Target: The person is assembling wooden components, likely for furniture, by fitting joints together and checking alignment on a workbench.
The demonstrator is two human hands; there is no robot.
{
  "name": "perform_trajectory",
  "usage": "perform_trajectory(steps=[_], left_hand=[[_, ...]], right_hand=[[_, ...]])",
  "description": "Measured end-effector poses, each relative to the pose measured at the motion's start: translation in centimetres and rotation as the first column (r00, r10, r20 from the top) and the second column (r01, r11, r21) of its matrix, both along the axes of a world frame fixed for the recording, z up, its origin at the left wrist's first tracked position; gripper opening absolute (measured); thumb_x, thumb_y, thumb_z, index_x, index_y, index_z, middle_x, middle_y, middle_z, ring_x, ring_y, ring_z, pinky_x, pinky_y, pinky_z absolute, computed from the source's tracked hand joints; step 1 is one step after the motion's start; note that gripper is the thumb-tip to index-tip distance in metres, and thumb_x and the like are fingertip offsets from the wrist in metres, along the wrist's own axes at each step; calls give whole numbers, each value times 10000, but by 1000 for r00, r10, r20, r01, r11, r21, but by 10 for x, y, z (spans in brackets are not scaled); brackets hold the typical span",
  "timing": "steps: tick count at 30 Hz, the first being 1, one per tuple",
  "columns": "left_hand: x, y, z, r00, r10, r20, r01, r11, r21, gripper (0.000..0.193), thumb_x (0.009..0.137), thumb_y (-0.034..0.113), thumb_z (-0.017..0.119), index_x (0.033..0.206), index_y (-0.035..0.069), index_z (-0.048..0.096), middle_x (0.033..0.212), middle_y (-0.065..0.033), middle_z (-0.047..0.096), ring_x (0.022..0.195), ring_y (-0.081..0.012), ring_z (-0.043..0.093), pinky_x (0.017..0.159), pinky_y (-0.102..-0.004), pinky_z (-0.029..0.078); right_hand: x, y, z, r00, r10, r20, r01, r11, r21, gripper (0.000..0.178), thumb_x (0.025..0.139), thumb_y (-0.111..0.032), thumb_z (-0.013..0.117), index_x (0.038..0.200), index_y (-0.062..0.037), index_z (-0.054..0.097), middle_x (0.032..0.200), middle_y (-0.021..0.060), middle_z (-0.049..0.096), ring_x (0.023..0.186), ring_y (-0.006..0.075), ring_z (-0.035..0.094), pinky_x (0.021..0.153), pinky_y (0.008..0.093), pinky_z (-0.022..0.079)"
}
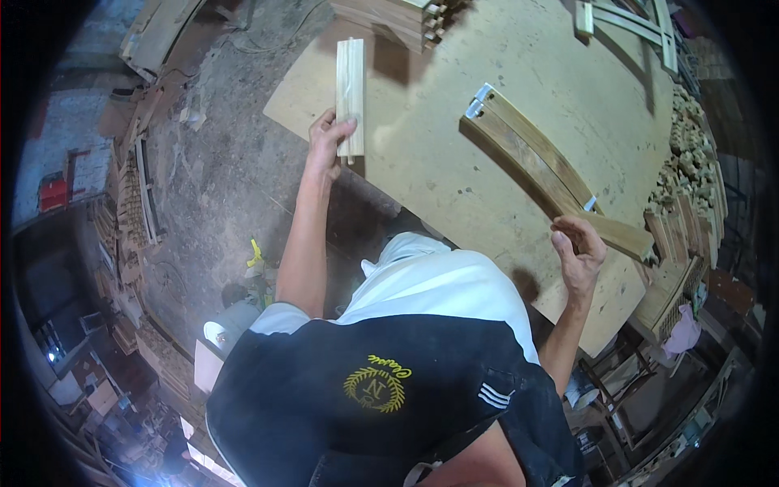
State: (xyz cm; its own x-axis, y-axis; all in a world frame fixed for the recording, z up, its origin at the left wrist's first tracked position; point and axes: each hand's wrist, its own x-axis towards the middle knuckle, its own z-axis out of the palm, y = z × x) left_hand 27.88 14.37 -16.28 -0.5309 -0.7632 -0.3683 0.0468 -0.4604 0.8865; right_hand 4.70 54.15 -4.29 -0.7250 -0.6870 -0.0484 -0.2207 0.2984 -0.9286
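My left hand (326, 142) is closed on a short, pale wooden slat (350, 89), thumb on its face. Small pegs stick out of both ends of the slat, which is held upright in view over the left edge of the worktable. On the table lie two longer, browner wooden pieces (527, 158) side by side, slightly curved, with whitish patches at their ends. My right hand (581, 253) is beside the near end of these pieces. Its fingers are bent but apart, and nothing shows between them; whether a fingertip touches the wood I cannot tell.
The pale worktable (422, 154) slants across the view. A stack of wooden parts (381, 20) stands at its far edge, and a joined wooden frame (633, 24) lies far right. Many small wooden parts (690, 154) are piled along the right. Concrete floor (211, 170) spreads left.
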Motion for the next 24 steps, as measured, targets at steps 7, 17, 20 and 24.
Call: perform_trajectory(steps=[7, 17, 20, 24], left_hand=[[-29, 44, 33, 933, -354, -62, 353, 935, -31, 582, 766, 95, 746, 1298, -48, 557, 1071, -95, 675, 922, -146, 650, 836, -281, 524], [-119, 55, 150, 484, -588, 648, 663, -238, -710, 559, 747, 116, 737, 1283, 32, 605, 972, -52, 649, 865, -194, 618, 761, -338, 504], [-162, 46, 181, 570, -636, 521, 610, -97, -787, 448, 786, 142, 718, 1213, 29, 642, 872, -103, 670, 790, -219, 642, 705, -352, 507], [-209, 35, 205, 873, -446, 197, 412, 462, -785, 405, 822, 267, 732, 1110, -14, 681, 909, -133, 684, 829, -219, 651, 780, -338, 520]], right_hand=[[-5, -38, 22, 993, 114, 13, -112, 988, -109, 249, 844, -19, 751, 1076, 26, 671, 986, 102, 708, 902, 164, 686, 836, 284, 550], [-9, -116, 20, 623, 502, -599, -262, 856, 445, 582, 753, -264, 808, 1243, -21, 609, 965, 145, 687, 882, 252, 671, 823, 364, 523], [-26, -132, 13, 902, 417, -116, -320, 822, 471, 597, 761, -221, 795, 1273, -14, 569, 1010, 134, 693, 925, 239, 673, 851, 363, 523], [-47, -172, -39, 999, 8, -39, -16, 976, -217, 465, 757, -184, 822, 1132, -1, 615, 961, 123, 709, 870, 209, 669, 797, 343, 541]])
